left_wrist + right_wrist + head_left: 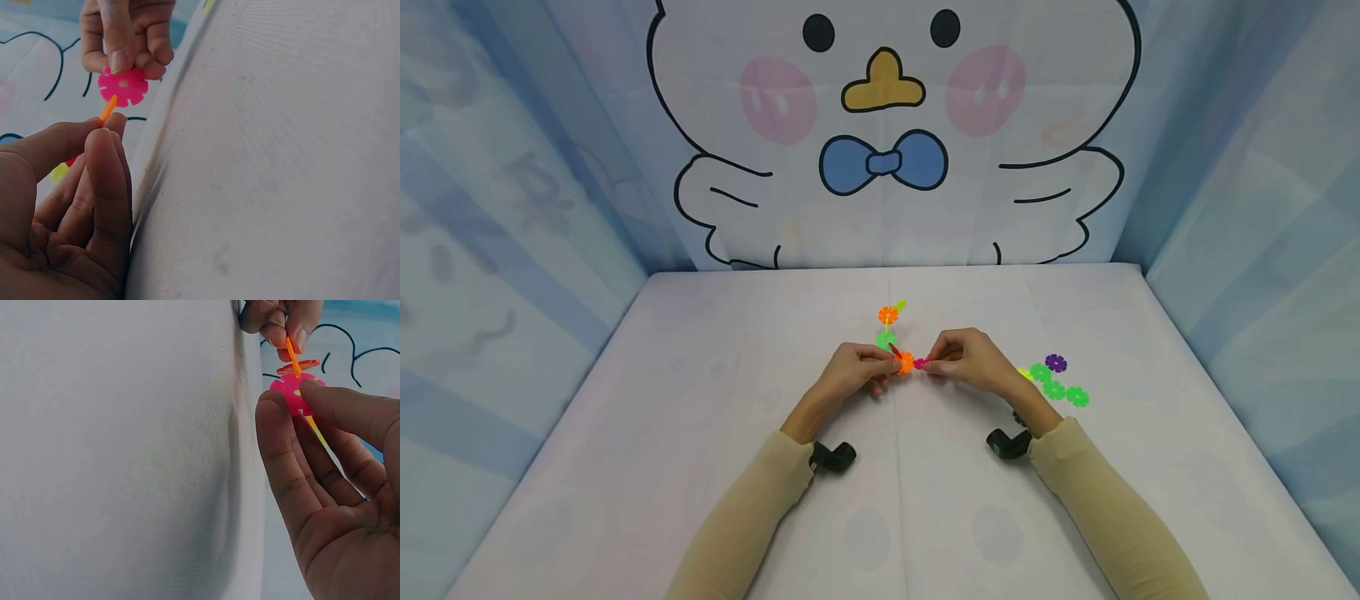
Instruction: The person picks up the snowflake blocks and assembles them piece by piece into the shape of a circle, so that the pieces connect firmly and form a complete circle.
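Over the middle of the table, my left hand [852,368] pinches an orange notched snowflake disc [907,362] between thumb and fingers. A pink snowflake disc [123,89] is pinched at its rim by my right hand [972,358]. The two discs meet edge to edge, the orange one turned crosswise to the pink; how deep their slots engage I cannot tell. Beside the orange disc, a red disc [895,351] shows edge-on, partly hidden by the left fingers. Just behind the hands are a green disc [886,339] and another orange disc [888,315], seemingly linked.
A yellow-green disc [901,305] sits at the far end of that group. To the right of my right hand lie several green discs [1054,389], a purple disc [1056,362] and a yellow disc [1025,374] partly behind the forearm. A printed curtain [887,225] borders the table's back.
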